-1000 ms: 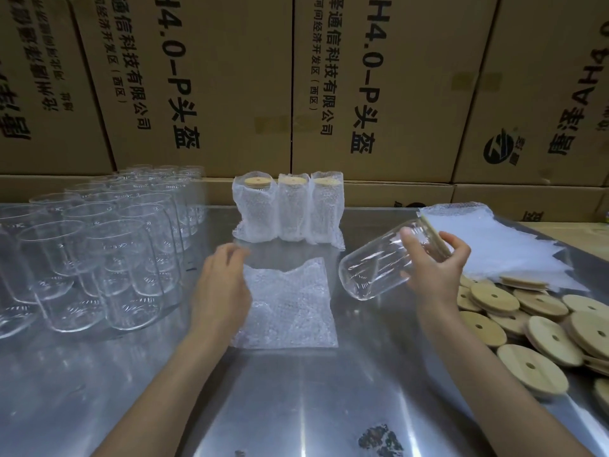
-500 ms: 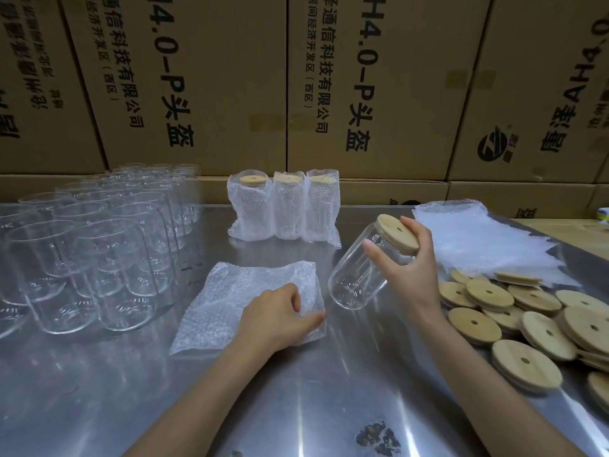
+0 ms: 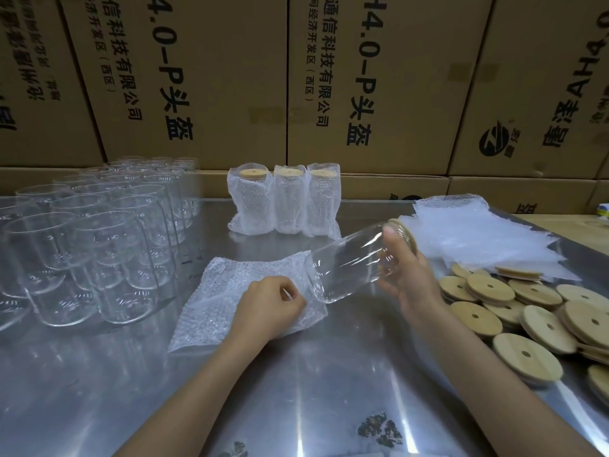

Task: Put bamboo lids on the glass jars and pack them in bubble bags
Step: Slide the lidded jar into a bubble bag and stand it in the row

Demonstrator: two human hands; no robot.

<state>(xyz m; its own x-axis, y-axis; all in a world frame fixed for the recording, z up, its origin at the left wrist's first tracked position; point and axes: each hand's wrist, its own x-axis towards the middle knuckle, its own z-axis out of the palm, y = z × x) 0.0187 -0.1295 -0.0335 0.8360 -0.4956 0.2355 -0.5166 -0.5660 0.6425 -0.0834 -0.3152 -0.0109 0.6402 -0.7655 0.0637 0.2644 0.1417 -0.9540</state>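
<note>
My right hand (image 3: 407, 272) grips a clear glass jar (image 3: 346, 262) near its bamboo lid (image 3: 406, 233). The jar lies almost level, its base pointing left at the open end of a bubble bag (image 3: 227, 301) that lies flat on the steel table. My left hand (image 3: 268, 306) pinches the bag's right edge beside the jar's base. Three packed jars in bubble bags (image 3: 286, 202) stand at the back centre. Several empty glass jars (image 3: 92, 239) stand in rows at the left. Loose bamboo lids (image 3: 527, 311) lie piled at the right.
A stack of flat bubble bags (image 3: 474, 235) lies at the back right, behind the lids. Cardboard boxes (image 3: 296, 77) form a wall along the table's far edge. The steel table (image 3: 296, 390) reaches to the near edge of view.
My right hand has tipped the lidded jar down and moved it left, base toward the bag's mouth. My left hand now pinches the bag's right edge.
</note>
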